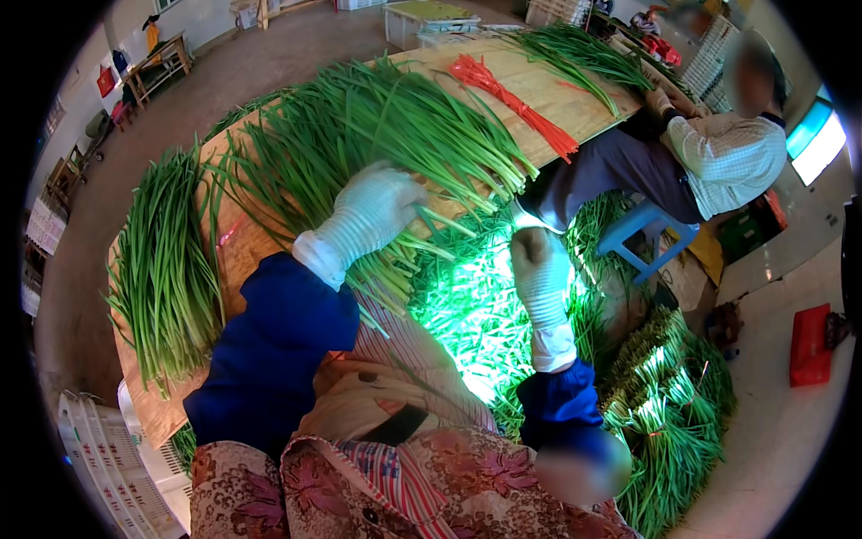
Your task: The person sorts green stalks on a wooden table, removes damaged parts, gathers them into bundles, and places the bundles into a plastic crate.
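My left hand (377, 205), in a pale ribbed work glove, lies over the stem ends of a broad pile of garlic chives (363, 114) on the plywood table (232, 259). Its fingers are blurred, so whether they grip any stalks is unclear. Several pale stems (441, 222) stick out beside it past the table edge. My right hand (539, 263), gloved alike, is curled into a fist right of the table, above brightly lit green leaf trimmings (478, 316). Nothing shows in that fist. Another bundle of garlic chives (168, 269) rests at the table's left end.
Red ties (512, 101) lie on the table. A co-worker (727, 155) handles more chives (586, 57) at the far right, near a blue plastic stool (646, 236). Tied chive bundles (663, 418) are heaped to my right. White plastic crates (101, 458) stand lower left.
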Available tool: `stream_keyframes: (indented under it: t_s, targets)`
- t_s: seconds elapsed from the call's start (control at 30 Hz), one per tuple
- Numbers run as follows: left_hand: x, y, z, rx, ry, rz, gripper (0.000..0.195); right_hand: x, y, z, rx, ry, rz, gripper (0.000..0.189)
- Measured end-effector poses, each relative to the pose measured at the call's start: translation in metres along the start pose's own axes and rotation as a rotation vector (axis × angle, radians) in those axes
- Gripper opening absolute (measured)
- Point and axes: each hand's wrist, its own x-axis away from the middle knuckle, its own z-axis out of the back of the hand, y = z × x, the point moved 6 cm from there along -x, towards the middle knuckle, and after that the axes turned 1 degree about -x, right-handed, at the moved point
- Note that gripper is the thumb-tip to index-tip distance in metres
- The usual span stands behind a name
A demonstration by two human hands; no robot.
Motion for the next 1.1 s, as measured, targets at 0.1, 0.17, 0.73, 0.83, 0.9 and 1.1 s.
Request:
stream_keyframes:
  t_s: [0.1, 0.17, 0.73, 0.83, 0.9, 1.1]
  targets:
    - [0.004, -0.006, -0.004, 0.033, -0.006, 0.004, 0.020, 0.029, 0.034, -0.015, 0.230, -0.169, -0.055, 0.044]
    - [0.009, -0.009, -0.004, 0.066, 0.010, -0.016, 0.024, 0.031, -0.004, -0.026, -0.220, -0.066, 0.084, 0.053]
    - [0.018, 0.003, 0.006, 0.018, 0.095, -0.028, 0.024, -0.039, -0.049, 0.016, -0.115, 0.164, 0.221, 0.015]
    - [0.016, 0.011, 0.009, -0.069, -0.019, 0.049, 0.020, -0.078, -0.057, -0.024, 0.246, -0.305, 0.113, 0.022]
    - [0.018, 0.014, 0.012, -0.076, -0.021, 0.080, 0.020, -0.081, -0.056, -0.037, 0.097, -0.350, 0.036, 0.022]
    - [0.014, 0.013, 0.024, -0.031, 0.372, -0.045, 0.027, -0.059, -0.050, -0.063, -0.741, -0.173, -0.195, 0.013]
